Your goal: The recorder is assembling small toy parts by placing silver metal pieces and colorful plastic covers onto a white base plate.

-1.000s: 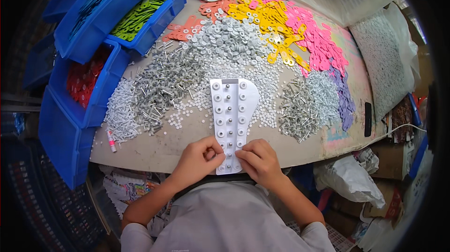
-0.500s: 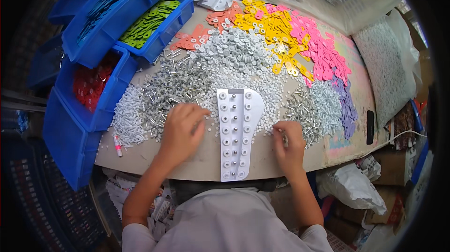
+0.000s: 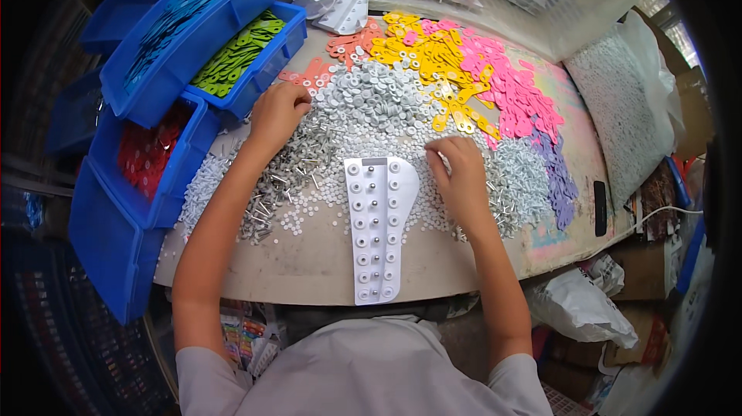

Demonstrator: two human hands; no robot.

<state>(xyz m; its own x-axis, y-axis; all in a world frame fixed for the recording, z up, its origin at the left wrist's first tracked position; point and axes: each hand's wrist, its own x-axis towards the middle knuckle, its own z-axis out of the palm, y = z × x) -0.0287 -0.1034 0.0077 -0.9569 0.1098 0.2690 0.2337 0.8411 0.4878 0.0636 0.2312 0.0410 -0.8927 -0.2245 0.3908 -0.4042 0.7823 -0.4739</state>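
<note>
A white plastic holder [image 3: 410,190] lies before me, with washer-like rings along both sides and a row of metal pins down its middle channel. My left hand [image 3: 280,116] reaches beyond it to the left, fingers curled together at the edge of the coral tabs [image 3: 311,74] and the pile of grey-white rings [image 3: 367,95]. Right of the holder, my right hand [image 3: 462,176] is closed, thumb and forefinger drawn together over the small white discs [image 3: 413,131], close to the yellow tabs [image 3: 464,118]. Whatever either hand's fingertips hold is too small or hidden to name.
Blue bins [image 3: 220,118] with blue, green and red tabs stand at the left. Metal rivets [image 3: 267,199] are heaped beneath my left forearm. Pink tabs [image 3: 514,91] and purple tabs [image 3: 558,184] lie right; white plastic parts [image 3: 348,10] are stacked behind. A filled sack [image 3: 618,107] leans at the far right.
My left hand has moved away from me, from beside the holder to the coral tabs. My right hand has also gone farther forward, up to the small discs near the yellow tabs.
</note>
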